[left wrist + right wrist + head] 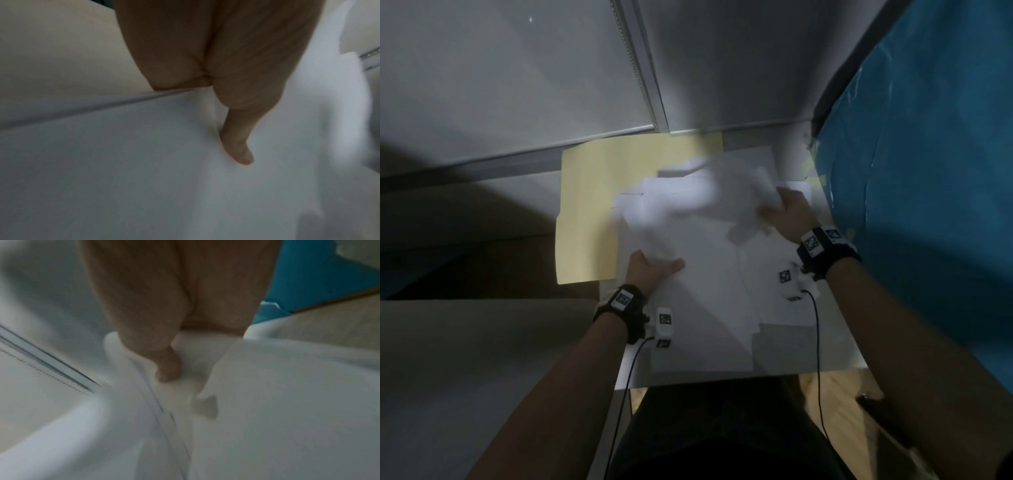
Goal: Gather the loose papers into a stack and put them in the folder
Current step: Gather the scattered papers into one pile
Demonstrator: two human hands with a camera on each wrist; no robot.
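White loose papers [702, 294] lie overlapping across a small white table. A pale yellow folder [589, 205] lies flat under their far-left part. My left hand [654, 265] pinches the left edge of the papers [144, 154], thumb on top [238, 142], fingers hidden beneath. My right hand [787, 212] grips blurred, lifted sheets [729, 192] at the far right, with its thumb [168, 368] pressed onto the paper [277, 394].
A teal sheet-covered surface [928, 171] rises close on the right. A grey wall with a blind cord [635, 68] stands behind the table. The table's near edge [722, 378] runs just before my dark-clothed legs. Cables trail from both wrist cameras.
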